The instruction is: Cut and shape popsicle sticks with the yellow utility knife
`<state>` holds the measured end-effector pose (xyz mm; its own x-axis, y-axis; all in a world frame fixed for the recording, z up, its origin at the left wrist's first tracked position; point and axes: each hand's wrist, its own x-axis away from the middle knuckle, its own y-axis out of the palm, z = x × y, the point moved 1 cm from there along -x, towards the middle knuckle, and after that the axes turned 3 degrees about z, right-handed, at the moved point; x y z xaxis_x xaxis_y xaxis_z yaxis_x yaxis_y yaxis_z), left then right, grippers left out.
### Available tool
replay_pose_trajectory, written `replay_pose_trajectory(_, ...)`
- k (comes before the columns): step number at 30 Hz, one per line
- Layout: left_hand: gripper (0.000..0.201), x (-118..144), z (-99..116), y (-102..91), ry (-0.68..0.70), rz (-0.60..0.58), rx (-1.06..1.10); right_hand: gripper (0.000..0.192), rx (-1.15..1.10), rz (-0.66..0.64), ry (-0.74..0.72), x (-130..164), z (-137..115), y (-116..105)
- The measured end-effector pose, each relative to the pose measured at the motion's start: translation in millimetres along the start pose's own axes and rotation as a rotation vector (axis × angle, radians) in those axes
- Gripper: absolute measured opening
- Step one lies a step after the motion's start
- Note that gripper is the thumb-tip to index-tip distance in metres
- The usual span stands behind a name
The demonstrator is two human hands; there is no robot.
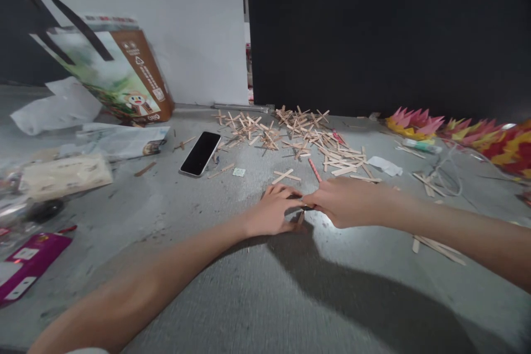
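Two bare hands meet nr the middle of the grey surface (199, 298), fingers almost touching over a wooden stick (301, 217). L hand (276, 210): palm down, thumb & forefinger apart w/ the stick btwn them; can't tell if they grip it. R hand (348, 202): fingers curled together at the stick's far end; can't tell what exactly they're clamped on. A red patterned rod (315, 170) pokes out just beyond the R knuckles, poss. held, poss. lying behind.

Just past the fingertips: one crossed pair (286, 176), flat, apart from the rest. Behind it, a heap of crossed sticks (305, 124), prob. the finished ones; count n/a, too tangled. Loose sticks (344, 163) lie R of the heap, w/ more singles (440, 249) nr the R forearm; these look not yet crossed. So approx. well along, I'd judge, w/ a fair few left. Piece under the hands looks mid-work, detail hidden.

Further out: phone (200, 154) L of the heap, paper bag (116, 72) back L, pink-yellow paper petals (416, 123) far R.
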<state>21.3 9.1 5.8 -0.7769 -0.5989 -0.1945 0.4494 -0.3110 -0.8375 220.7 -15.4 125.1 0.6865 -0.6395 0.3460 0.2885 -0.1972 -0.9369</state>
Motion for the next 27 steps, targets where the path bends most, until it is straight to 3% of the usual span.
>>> replay_pose_trajectory(3, 0.066, 1, -1, -0.5, -0.018, 0.021, 0.008, 0.037, -0.009, -0.015, 0.0, -4, -1, -4)
replay_pose_trajectory(8, 0.067, 2, 4, 3.9, -0.012, 0.039, -0.043, 0.021, -0.147, -0.009, 0.052, -8, 2, 0)
replay_pose_trajectory(14, 0.071, 1, 8, 10.5, -0.085, 0.099, -0.087, 0.015, -0.172, 0.022, 0.101, -9, 3, 4)
replay_pose_trajectory(20, 0.071, -4, -8, -4.3, -0.035, -0.031, -0.058, 0.035, -0.057, 0.009, -0.051, -8, 2, -6)
replay_pose_trajectory(24, 0.075, -4, -7, -8.2, -0.044, -0.033, -0.034, 0.048, -0.027, 0.001, -0.103, -8, 1, -8)
replay_pose_trajectory(27, 0.075, -4, -4, -6.7, -0.055, -0.018, -0.025, 0.049, -0.059, 0.006, -0.064, -9, 1, -5)
